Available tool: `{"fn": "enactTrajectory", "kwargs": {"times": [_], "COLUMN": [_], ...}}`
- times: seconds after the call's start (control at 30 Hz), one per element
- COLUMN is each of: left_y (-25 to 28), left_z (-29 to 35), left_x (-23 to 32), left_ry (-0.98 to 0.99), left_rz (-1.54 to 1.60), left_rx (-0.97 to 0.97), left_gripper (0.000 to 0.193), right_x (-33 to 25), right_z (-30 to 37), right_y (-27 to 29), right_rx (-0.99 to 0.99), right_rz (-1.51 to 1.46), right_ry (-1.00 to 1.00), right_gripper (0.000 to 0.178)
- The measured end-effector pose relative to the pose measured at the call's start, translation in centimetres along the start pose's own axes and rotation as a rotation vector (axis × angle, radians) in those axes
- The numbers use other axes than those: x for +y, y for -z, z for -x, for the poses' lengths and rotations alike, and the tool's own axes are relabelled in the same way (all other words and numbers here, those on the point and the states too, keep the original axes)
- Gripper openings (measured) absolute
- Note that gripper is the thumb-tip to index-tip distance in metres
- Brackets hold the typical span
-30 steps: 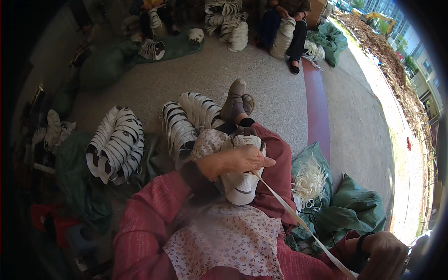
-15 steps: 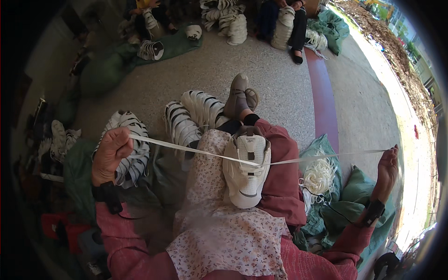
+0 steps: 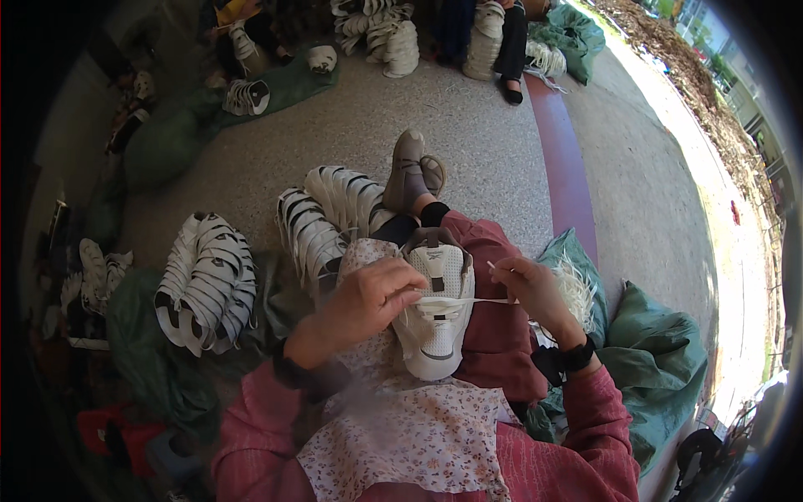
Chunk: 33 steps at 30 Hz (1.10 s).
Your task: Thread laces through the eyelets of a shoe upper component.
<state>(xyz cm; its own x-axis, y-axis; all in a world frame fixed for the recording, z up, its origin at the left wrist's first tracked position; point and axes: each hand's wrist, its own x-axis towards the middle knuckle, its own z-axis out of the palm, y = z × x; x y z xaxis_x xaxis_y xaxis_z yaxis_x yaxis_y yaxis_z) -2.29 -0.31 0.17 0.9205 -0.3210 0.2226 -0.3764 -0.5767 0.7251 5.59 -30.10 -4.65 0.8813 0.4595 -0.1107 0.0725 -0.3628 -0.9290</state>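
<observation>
A white shoe upper [image 3: 437,330] with a perforated tongue rests on my lap, toe towards me. A flat white shoelace [image 3: 481,299] crosses its throat and runs out to the right. My left hand [image 3: 372,297] is closed at the shoe's left side, fingertips pinching the lace. To the right of the shoe, my right hand [image 3: 537,294] pinches the lace too, with a short end poking out past its thumb and finger. How the lace passes through the eyelets is too small to make out.
Stacks of white shoe uppers [image 3: 209,280] stand left, with more uppers [image 3: 351,201] beyond my knee. Green sacks [image 3: 657,343] and a bundle of white laces [image 3: 577,293] lie right. Across the floor [image 3: 468,142], other people sit among stacked uppers [image 3: 400,48].
Both hands have come in from wide apart to close beside the shoe. The lace, stretched out to both sides before, now spans a short stretch between them.
</observation>
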Motion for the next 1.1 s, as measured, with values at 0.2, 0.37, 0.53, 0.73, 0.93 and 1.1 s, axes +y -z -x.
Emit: {"fn": "enactTrajectory", "kwargs": {"times": [0.2, 0.37, 0.53, 0.73, 0.93, 1.1], "left_y": [-5.0, -5.4, -5.9, -6.1, -5.9, -5.8], "left_z": [-2.8, -3.4, -3.8, -4.0, -3.9, -4.1], "left_x": [-0.5, -0.9, -1.9, -1.8, -1.6, -0.9], "left_ry": [-0.067, 0.027, -0.024, -0.048, -0.057, -0.092], "left_rz": [0.031, 0.09, 0.115, 0.144, 0.116, 0.066], "left_rx": [-0.041, -0.112, -0.141, -0.149, -0.155, -0.163], "left_gripper": [0.022, 0.026, 0.024, 0.021, 0.021, 0.024], "right_x": [0.0, -1.0, -0.9, -0.4, -3.3, -2.9], "right_z": [1.0, 0.8, -0.1, 0.3, 0.1, -2.0], "right_y": [-2.0, -1.4, -1.2, -2.3, -1.7, -0.2], "right_rx": [-0.208, -0.281, -0.376, -0.334, -0.09, -0.22], "right_rz": [0.091, 0.028, -0.214, -0.293, 0.546, 0.302], "right_ry": [0.262, 0.132, -0.149, -0.183, 0.221, 0.362], "right_gripper": [0.011, 0.011, 0.015, 0.015, 0.024, 0.033]}}
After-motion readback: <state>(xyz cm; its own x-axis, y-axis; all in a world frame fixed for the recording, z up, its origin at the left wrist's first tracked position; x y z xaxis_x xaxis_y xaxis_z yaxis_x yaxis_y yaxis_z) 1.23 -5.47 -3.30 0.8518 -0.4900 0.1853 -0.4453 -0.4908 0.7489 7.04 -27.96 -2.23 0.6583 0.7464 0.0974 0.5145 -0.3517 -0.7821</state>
